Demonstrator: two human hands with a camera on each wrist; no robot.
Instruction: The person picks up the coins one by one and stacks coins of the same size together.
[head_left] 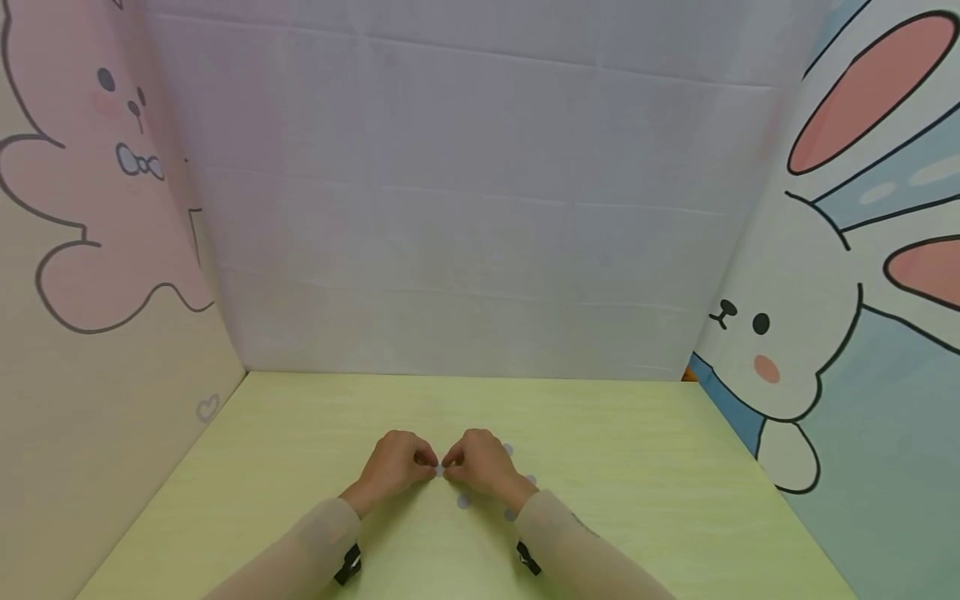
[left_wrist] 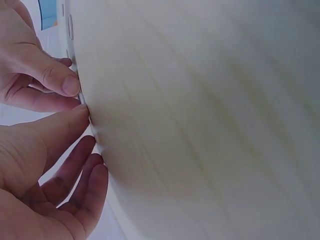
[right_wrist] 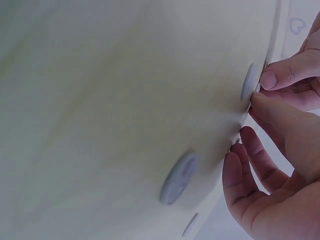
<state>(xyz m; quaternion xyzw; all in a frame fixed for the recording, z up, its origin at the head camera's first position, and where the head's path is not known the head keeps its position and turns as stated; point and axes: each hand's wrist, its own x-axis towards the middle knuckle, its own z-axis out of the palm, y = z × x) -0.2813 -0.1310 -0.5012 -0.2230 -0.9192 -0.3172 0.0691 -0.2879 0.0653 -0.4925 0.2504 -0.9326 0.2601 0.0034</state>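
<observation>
Low over the tabletop my two hands meet, fingertips almost touching. A small pale grey disc (head_left: 439, 472) shows between them, partly covered by the fingers. The left hand (head_left: 399, 463) pinches its left side with thumb and forefinger; the right hand (head_left: 483, 463) pinches its right side in the same way. Most of that disc is hidden in both wrist views. Right beside the fingertips in the right wrist view lies another flat round disc (right_wrist: 249, 81). A nearer disc (right_wrist: 179, 177) bears faint darker markings on its top.
More grey discs lie around the right forearm: one disc (head_left: 508, 449) beyond the hand, another disc (head_left: 531, 479) beside the wrist. The pale yellow-green table (head_left: 315, 425) is bounded by a white cloth backdrop (head_left: 465, 208) and printed side panels (head_left: 885, 433).
</observation>
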